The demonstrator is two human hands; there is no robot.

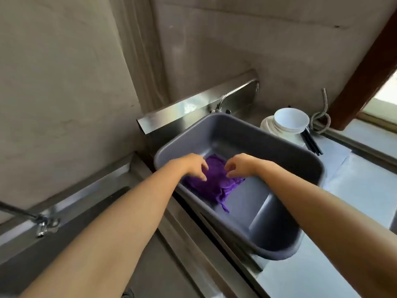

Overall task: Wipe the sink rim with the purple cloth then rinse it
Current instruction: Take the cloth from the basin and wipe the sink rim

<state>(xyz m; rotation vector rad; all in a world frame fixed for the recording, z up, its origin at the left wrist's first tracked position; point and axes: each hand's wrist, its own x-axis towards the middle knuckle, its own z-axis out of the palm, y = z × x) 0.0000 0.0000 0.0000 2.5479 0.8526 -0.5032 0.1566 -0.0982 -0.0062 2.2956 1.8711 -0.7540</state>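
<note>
Both grips (pixel 216 168) on purple cloth (pixel 212 186)

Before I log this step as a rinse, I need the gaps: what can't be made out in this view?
- Water in the grey tub: none can be made out; the tub's inside is dim and glossy.
- Grip: the left hand and right hand curl over the purple cloth, hiding the fingertips.
- Tap: any flow is too small to tell.
- Sink under the tub: hidden by it.
</note>
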